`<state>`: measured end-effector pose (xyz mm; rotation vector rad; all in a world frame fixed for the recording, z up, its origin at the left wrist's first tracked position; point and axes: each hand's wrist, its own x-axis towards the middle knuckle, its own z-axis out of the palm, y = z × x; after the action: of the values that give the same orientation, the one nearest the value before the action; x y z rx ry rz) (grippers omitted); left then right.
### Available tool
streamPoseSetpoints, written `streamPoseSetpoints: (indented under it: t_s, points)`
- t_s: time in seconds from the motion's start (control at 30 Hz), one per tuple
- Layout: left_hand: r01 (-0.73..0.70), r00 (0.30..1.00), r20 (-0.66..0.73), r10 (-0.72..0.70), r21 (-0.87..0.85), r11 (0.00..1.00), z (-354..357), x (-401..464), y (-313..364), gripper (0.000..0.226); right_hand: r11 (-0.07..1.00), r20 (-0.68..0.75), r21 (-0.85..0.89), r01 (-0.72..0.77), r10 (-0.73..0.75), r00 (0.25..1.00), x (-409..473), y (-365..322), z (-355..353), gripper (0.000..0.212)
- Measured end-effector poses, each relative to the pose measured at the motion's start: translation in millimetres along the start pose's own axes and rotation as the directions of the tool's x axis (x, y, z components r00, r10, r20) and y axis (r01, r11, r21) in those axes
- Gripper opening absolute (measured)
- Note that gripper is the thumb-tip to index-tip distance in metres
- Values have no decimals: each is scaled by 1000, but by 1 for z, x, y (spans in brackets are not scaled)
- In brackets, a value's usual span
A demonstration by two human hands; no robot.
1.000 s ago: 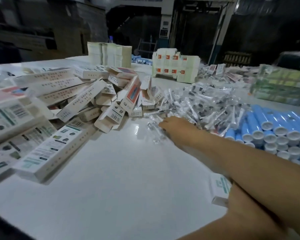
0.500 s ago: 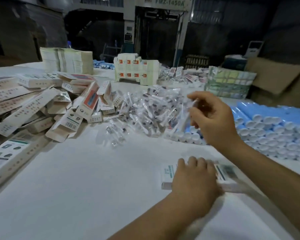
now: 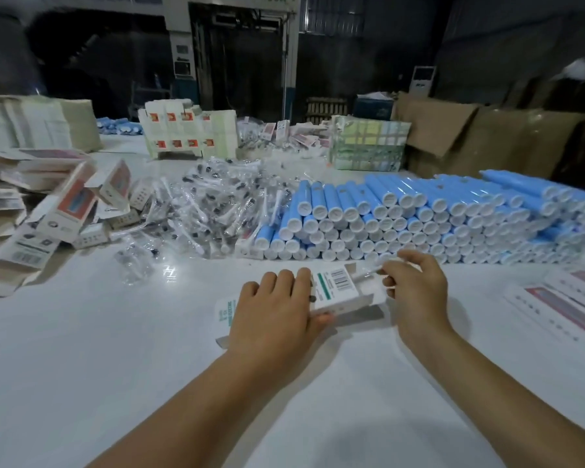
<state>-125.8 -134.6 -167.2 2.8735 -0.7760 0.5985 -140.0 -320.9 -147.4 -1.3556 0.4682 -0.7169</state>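
Carton [image 3: 339,288] half hidden under gripping left hand [image 3: 273,310]; blurred sachet [image 3: 372,269] pinched in right hand [image 3: 416,292]

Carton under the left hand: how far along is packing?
Done: carton lies opened, left hand gripping it on the table. In hand: right hand pinches a clear sachet at its open end, not fully inside. Left: push it in, close the flap; a sachet pile and blue tubes wait behind.
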Motion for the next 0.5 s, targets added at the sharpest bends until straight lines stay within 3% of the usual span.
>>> streamPoseSetpoints:
  t_s: [0.27, 0.37, 0.43, 0.5]
  points:
    - [10, 1000, -2, -9, 43, 999, 1, 2, 2, 73, 979, 199, -188, 78, -40, 979, -25, 5, 13, 13]
    - [10, 1000, -24, -9, 41, 999, 3, 3, 1, 72, 983, 324, -176, 46, 14, 946, -29, -1, 14, 22]
    - [21, 999, -26, -21, 23, 1000, 3, 5, -2, 72, 991, 283, -127, 47, -9, 959, -26, -4, 11, 28]
    - [48, 999, -25, -48, 15, 999, 2, 7, -5, 75, 993, 145, -76, 90, -78, 986, -23, -7, 5, 28]
